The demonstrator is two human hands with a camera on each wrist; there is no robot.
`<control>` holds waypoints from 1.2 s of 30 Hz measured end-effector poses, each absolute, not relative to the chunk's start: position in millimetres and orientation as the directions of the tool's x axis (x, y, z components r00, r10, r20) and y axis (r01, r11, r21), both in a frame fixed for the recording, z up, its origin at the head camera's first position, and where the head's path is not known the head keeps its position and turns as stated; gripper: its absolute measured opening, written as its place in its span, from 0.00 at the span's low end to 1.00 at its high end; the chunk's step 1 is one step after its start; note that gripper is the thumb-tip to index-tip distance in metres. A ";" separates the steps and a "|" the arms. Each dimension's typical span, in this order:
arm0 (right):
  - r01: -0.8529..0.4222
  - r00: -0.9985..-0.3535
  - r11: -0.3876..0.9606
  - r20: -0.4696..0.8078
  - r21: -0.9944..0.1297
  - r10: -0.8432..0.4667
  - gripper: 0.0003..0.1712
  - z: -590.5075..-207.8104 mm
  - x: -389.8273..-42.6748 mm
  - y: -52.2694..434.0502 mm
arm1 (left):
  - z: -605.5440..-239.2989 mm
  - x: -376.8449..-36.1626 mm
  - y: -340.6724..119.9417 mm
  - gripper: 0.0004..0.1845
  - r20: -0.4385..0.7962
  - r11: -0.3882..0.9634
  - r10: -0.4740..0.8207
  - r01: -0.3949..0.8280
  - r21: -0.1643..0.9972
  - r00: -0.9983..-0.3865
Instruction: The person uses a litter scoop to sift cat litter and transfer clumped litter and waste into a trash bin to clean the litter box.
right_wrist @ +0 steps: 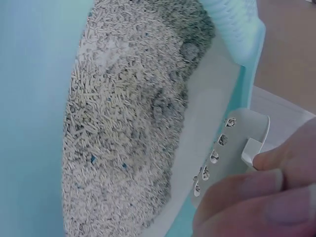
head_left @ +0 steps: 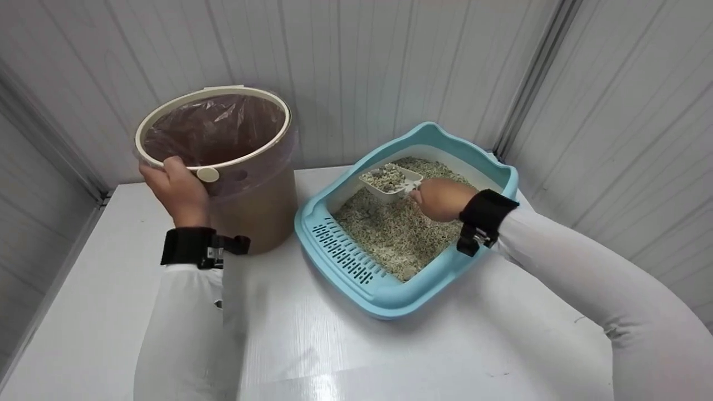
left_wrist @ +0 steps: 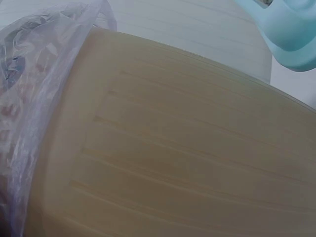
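My left hand (head_left: 181, 192) grips the front rim of a tan trash can (head_left: 253, 214), its fingers at the cream ring beside a round tab. A clear purplish bag (head_left: 223, 120) lines the can and folds over its edge; in the left wrist view the can's ribbed side (left_wrist: 173, 133) fills most of the picture. My right hand (head_left: 445, 200) pinches the handle of a white litter scoop (head_left: 384, 194), heaped with litter clumps. The scoop is over the left part of a blue litter box (head_left: 390, 309). Slots (right_wrist: 214, 157) line the scoop's side in the right wrist view.
Pale pellet litter (head_left: 384, 234) covers the box floor, with a perforated ledge (head_left: 342, 250) along its front left. Box and can stand side by side on a white table (head_left: 312, 356). Panelled walls (head_left: 345, 72) close in the back and sides.
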State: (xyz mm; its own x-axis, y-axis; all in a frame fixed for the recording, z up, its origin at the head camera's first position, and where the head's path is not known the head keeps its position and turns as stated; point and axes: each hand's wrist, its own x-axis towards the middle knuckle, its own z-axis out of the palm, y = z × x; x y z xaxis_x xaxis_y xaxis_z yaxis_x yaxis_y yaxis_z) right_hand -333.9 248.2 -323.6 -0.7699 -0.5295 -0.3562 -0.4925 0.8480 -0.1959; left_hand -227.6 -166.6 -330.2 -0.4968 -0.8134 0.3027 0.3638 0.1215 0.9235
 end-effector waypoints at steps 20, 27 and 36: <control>-0.399 -0.882 0.771 -0.020 -0.496 -0.470 0.29 -316.9 -296.5 315.9 | -327.2 -219.9 -162.6 0.30 0.318 0.130 -0.802 0.371 0.919 -0.506; -0.380 -0.899 0.768 0.010 -0.515 -0.438 0.30 -326.3 -301.4 318.4 | -320.8 -209.6 -155.8 0.30 0.299 0.114 -0.814 0.367 0.923 -0.498; -0.383 -0.908 0.741 0.078 -0.551 -0.411 0.29 -333.1 -302.5 318.5 | -331.9 -220.1 -167.5 0.30 0.298 0.103 -0.821 0.387 0.916 -0.487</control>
State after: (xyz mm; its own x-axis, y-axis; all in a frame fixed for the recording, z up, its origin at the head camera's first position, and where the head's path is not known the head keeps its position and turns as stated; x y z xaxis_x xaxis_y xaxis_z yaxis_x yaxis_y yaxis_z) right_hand -302.5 318.5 -333.1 -0.9083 -0.4111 0.0776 -0.3826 0.7414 -0.5513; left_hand -220.1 -167.5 -331.9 -0.4870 -0.8211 0.2978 0.3869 0.1029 0.9164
